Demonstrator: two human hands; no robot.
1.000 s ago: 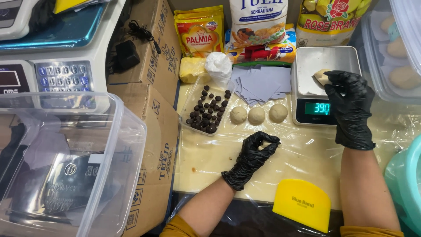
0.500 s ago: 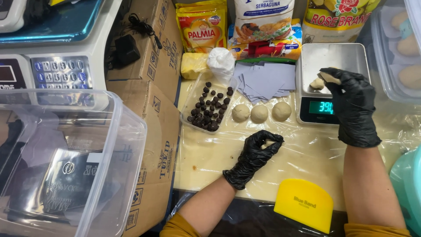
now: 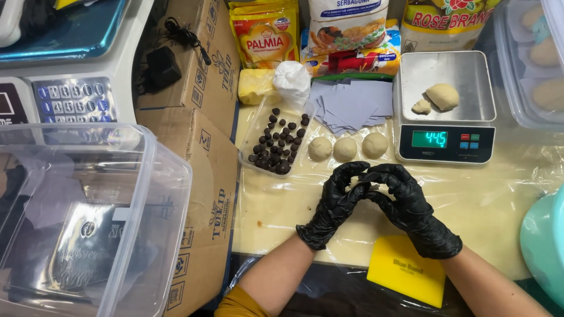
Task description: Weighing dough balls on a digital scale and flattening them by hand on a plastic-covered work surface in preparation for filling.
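- Head view: the left hand (image 3: 333, 202) and right hand (image 3: 405, 202), both in black gloves, meet fingertip to fingertip over the plastic-covered work surface (image 3: 487, 194), curled closed around something small between them. What they hold is hidden by the fingers, so I cannot tell what it is.
- Just beyond the hands, three rolled dough balls (image 3: 345, 147) sit in a row, touching or nearly so; these look finished.
- To their left, a clear tray (image 3: 254, 126) holds many small dark chocolate balls (image 3: 277, 144) (plenty remain).
- On the digital scale (image 3: 445, 105) at the right lie two pieces of dough (image 3: 442, 95), one large and one small, close together; they are not yet rolled.
- Behind the dough balls is a fan of grey paper squares (image 3: 352, 103), with a white tied bag (image 3: 292, 79) and a yellow block (image 3: 255, 86) beside it.
- A yellow scraper (image 3: 406, 277) lies near the right wrist, untouched.
- Judging by this, a few portions are shaped and more dough awaits.
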